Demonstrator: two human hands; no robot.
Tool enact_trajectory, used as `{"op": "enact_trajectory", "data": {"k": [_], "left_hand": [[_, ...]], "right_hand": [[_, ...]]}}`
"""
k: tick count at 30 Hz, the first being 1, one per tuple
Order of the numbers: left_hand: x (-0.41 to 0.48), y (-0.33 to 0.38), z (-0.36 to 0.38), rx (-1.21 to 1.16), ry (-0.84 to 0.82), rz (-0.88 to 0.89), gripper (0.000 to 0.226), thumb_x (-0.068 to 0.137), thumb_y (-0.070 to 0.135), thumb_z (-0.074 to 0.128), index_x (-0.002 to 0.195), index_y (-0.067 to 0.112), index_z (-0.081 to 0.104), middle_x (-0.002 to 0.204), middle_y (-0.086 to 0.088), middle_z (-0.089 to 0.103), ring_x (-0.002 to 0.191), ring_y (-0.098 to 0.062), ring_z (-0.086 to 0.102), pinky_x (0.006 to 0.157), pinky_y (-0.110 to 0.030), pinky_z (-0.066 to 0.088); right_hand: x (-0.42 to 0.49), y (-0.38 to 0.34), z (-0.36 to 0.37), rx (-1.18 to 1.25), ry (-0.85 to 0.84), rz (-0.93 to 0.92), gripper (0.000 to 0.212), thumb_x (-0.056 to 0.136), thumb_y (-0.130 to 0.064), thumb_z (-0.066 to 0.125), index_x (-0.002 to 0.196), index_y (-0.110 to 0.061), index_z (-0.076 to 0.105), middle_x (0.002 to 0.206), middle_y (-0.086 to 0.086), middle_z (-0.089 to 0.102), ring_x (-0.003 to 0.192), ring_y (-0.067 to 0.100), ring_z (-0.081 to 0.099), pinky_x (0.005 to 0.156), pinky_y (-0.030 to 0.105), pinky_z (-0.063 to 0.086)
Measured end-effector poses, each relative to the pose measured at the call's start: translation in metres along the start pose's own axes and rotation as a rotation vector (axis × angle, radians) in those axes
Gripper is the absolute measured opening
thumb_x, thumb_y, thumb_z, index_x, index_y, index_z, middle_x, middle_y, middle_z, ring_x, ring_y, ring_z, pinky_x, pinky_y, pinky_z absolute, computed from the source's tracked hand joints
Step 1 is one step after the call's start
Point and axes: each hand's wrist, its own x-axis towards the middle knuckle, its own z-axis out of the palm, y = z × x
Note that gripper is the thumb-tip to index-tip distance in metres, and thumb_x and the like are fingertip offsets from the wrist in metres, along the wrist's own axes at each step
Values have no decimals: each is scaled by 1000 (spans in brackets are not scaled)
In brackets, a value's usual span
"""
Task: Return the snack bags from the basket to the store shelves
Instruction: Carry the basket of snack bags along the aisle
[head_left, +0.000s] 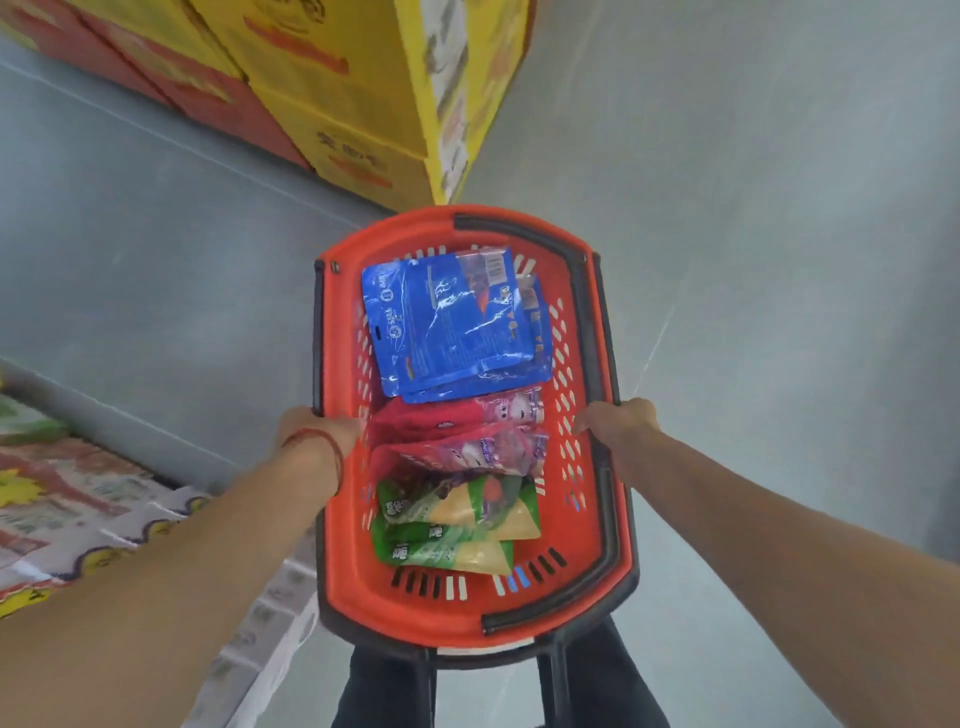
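Observation:
A red plastic basket (597, 525) with black handles is held in front of me over the grey floor. My left hand (319, 426) grips its left rim, and my right hand (618, 421) grips its right rim. Inside lie blue snack bags (452, 322) at the far end, red and pink snack bags (457, 436) in the middle, and green and yellow snack bags (452, 525) at the near end.
Stacked yellow and red cartons (332, 88) stand ahead on the left. Printed boxes (67, 509) lie low on my left beside a grey ledge. Open grey floor (753, 208) stretches to the right. My dark trouser legs (384, 691) show under the basket.

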Motion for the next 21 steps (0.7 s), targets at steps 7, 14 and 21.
{"op": "enact_trajectory", "data": {"k": [7, 14, 21], "left_hand": [[-91, 51, 98, 249, -35, 276, 52, 79, 23, 80, 120, -4, 61, 120, -25, 64, 108, -40, 64, 96, -50, 52], [-203, 102, 176, 441, -83, 600, 64, 81, 25, 78, 132, -3, 52, 134, -24, 55, 122, -39, 55, 101, -42, 44], [-316, 131, 220, 595, -209, 825, 74, 78, 24, 81, 139, -1, 48, 138, -21, 54, 126, -36, 53, 108, -44, 43]], "right_hand": [[13, 87, -124, 272, 140, 104, 48, 79, -29, 84, 107, -6, 53, 90, 14, 72, 75, 27, 73, 77, 45, 64], [-16, 172, -213, 608, 211, 221, 44, 81, -29, 82, 108, -5, 57, 90, 13, 74, 75, 28, 75, 76, 45, 64], [-81, 226, -286, 870, 326, 279, 39, 82, -22, 81, 106, -3, 58, 94, 16, 74, 80, 31, 75, 80, 49, 63]]}}
